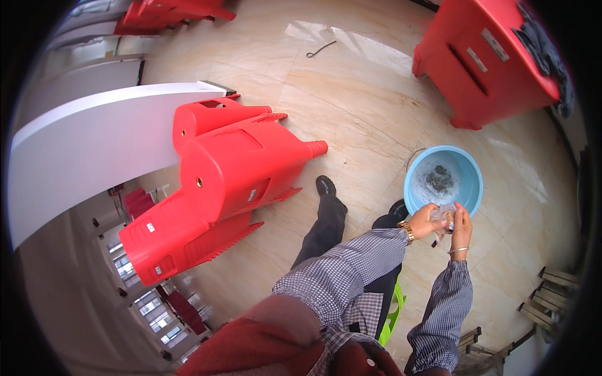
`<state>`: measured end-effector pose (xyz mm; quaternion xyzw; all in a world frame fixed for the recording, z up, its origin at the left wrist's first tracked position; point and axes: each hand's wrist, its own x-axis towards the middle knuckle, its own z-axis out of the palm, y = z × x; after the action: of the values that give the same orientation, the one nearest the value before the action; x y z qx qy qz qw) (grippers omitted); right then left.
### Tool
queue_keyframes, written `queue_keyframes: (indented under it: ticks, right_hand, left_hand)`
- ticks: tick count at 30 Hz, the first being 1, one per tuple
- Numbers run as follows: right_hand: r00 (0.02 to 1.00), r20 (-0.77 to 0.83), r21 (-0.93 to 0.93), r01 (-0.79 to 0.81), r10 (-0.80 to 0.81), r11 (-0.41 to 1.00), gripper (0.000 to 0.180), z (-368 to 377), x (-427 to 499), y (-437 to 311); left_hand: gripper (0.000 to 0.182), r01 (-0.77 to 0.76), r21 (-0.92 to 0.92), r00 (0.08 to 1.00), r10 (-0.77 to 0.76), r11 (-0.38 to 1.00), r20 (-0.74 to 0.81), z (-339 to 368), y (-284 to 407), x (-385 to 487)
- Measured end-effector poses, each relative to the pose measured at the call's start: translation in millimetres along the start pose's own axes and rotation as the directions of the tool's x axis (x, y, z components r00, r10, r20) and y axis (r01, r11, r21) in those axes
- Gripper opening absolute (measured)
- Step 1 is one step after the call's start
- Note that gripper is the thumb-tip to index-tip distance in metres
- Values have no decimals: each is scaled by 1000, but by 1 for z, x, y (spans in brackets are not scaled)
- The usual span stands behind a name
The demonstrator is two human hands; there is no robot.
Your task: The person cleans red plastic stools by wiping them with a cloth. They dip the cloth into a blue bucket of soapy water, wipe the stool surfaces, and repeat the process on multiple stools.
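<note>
My left hand (423, 223) and my right hand (462, 229) are close together over the near rim of a light blue plastic bucket (476, 188). Between them they grip a crumpled, translucent plastic bag (441, 217) with something brownish in or behind it; my fingers partly hide it. Foamy water (435, 185) with a dark patch at its middle lies in the bucket. A gold-coloured watch or bracelet is on my left wrist, a pale bangle on my right. Checked sleeves cover both forearms.
Red plastic road barriers (244, 164) stand to my left, by a white partition (108, 117). Another red barrier (484, 61), at upper right, carries dark cloth (543, 51). A looped metal rod (320, 49) lies on the tiles. Beneath me is a green plastic seat (395, 310); slatted wooden pieces (548, 296) sit lower right.
</note>
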<state>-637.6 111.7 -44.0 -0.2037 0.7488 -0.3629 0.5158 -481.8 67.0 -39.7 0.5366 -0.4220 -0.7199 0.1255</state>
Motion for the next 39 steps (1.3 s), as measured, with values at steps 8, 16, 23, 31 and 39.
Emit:
queue_keyframes:
  ticks: [8, 16, 23, 31, 39]
  right_hand:
    - [906, 421, 157, -21, -47, 987, 47, 131, -47, -67]
    - [842, 533, 231, -43, -89, 972, 27, 329, -73, -130]
    - [852, 323, 324, 309, -412, 894, 31, 527, -129, -173]
    - [777, 468, -112, 526, -422, 843, 20, 562, -154, -165]
    - [906, 417, -450, 271, -68, 851, 22, 562, -67, -103]
  left_hand:
    - [57, 88, -798, 960, -265, 596, -93, -153, 25, -44]
    - [47, -74, -208, 962, 15, 975, -272, -344, 55, -126]
    - [26, 52, 772, 614, 589, 634, -525, -582, 88, -185]
    - [14, 114, 953, 656, 699, 281, -284, -639, 65, -188]
    - [19, 149, 939, 714, 623, 310, -319, -637, 72, -192]
